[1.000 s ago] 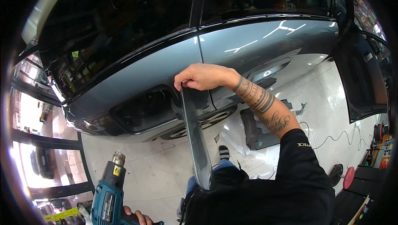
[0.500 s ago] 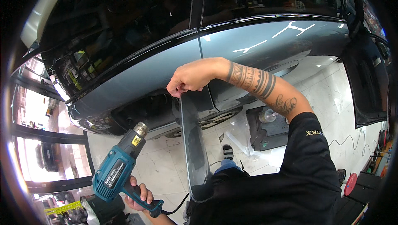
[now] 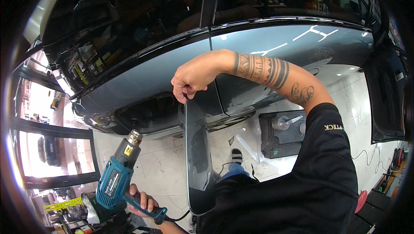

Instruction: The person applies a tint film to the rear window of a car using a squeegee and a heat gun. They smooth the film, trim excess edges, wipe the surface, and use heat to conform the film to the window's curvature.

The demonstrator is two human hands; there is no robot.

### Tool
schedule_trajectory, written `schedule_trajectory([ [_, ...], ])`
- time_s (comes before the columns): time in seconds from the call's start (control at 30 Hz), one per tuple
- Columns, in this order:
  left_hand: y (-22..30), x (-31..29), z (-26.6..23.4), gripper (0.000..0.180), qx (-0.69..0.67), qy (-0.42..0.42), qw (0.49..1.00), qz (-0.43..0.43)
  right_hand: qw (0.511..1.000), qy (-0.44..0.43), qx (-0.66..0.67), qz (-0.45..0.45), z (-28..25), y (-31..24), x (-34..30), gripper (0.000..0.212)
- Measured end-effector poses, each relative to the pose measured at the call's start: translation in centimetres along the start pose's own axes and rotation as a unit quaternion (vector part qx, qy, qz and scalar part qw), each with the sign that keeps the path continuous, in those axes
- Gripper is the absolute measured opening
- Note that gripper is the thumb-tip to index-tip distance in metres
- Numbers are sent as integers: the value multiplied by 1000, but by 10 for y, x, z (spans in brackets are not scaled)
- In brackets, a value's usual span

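In my left hand (image 3: 142, 203), at the lower left, is a teal and black heat gun (image 3: 115, 182), its fingers wrapped round the handle. The metal nozzle points up toward the car's side. My right hand (image 3: 192, 79) reaches across with bent wrist and pinches the far end of a thin, glossy grey panel (image 3: 197, 148). This panel stands out from the car toward my body. Whether a film lies under the fingertips is hidden. Behind both hands runs the blue-grey side of the car (image 3: 138, 79), with a dark recess (image 3: 151, 112) left of the panel.
A black tray-like part (image 3: 276, 141) lies on the tiled floor (image 3: 168, 165) with a clear container (image 3: 282, 123) on it. An open dark car door (image 3: 388, 104) stands at the right. The gun's cord (image 3: 180, 216) passes near my body. Cluttered items with a yellow strip (image 3: 64, 204) are lower left.
The heat gun has shifted a little left and down, its nozzle farther from the panel. My right hand keeps its pinch at the panel's end. The view has shifted slightly.
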State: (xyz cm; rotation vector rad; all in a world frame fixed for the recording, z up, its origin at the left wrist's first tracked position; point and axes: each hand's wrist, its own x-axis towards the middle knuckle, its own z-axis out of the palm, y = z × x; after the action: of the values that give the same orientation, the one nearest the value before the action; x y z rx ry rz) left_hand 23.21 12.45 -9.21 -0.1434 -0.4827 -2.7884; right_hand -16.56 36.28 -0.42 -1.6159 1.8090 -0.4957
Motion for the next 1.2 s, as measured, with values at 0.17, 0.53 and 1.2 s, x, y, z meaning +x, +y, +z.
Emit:
schedule_trajectory([
  [0.17,4,-11,-5,37,21,23,999,14,999,-12,1,-42,-5,8,9,11],
  [0.53,-6,-15,-5,37,48,35,998,24,997,-42,29,-66,-23,21,25,6],
  [1.2,-29,3,12,40,27,-3,1000,-9,988,-84,-45,-124,-26,11,32,6],
])
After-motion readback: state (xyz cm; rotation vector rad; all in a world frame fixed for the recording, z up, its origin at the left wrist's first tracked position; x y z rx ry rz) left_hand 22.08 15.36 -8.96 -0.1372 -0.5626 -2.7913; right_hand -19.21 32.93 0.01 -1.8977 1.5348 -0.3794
